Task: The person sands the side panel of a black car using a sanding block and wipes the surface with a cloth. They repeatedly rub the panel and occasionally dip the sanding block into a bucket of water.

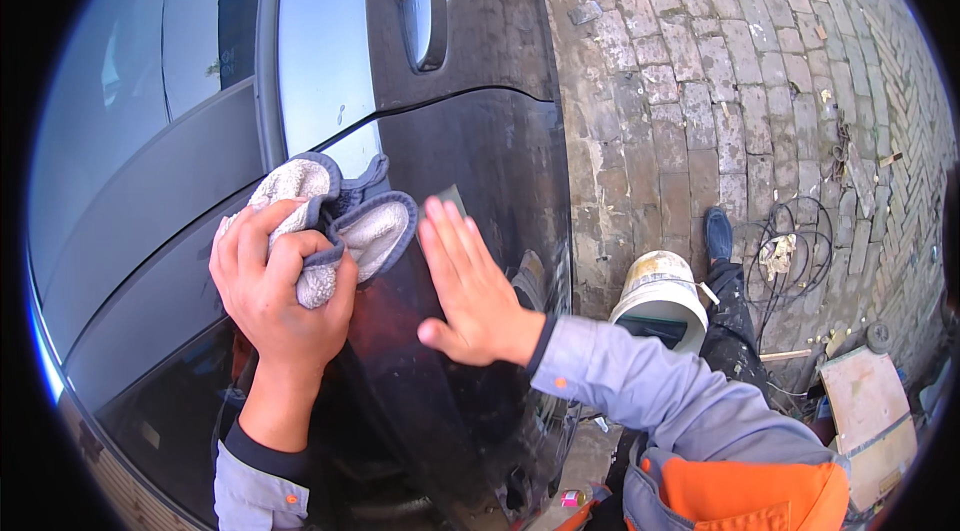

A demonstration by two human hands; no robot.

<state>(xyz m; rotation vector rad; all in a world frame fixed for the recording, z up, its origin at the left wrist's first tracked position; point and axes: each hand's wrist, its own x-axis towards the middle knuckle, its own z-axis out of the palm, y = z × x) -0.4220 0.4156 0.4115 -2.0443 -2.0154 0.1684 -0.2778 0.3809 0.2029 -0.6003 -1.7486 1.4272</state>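
My left hand (285,281) is closed round a bunched cleaning cloth (375,236), light grey with dark blue edging. The cloth lies against the dark car (470,151), beside the lower edge of its window. To the right, my right hand (475,296) lies flat on the car's body panel, fingers stretched out and the thumb apart. A small grey-green piece (452,199) shows at its fingertips; I cannot tell whether it is a sheet or a reflection. The door handle (425,11) is farther up the panel.
A whitish bucket (660,296) stands on the brick paving (690,81) next to my shoe (718,233). Thin black cable (825,256) lies coiled to the right. Worn boards (868,401) and debris are at the lower right.
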